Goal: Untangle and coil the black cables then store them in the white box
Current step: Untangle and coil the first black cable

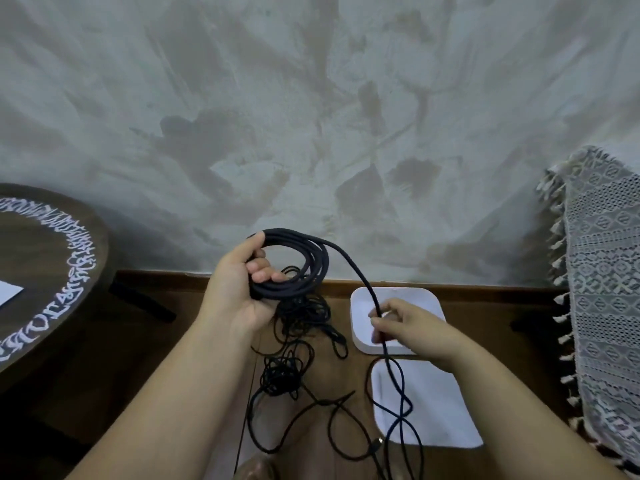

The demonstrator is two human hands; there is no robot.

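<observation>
While the white box (360,306) sat open on the wooden floor, with what looked like its lid (440,414) flat on the near side of it, the job stood at the coiling step, and no cable could be seen stored inside. Left of the box lay the biggest mass, a heap of thin black cables (294,344) knotted together and not yet sorted. Above that heap, up and left of the box, the left hand (235,292) gripped a thicker cable's coil (298,268), fingers curled through several even loops. From it the free length (349,268) swept down across the box, where the right hand (412,327) pinched it between thumb and fingertips (right over the box's hollow), then crossed itself on the lid. Its plug (379,441) lay beyond the lid from the box. The next move, by my reading, called for drawing another loop up to the coil while rolling the cord to shed that twist. The cable looked matt, round and supple.
</observation>
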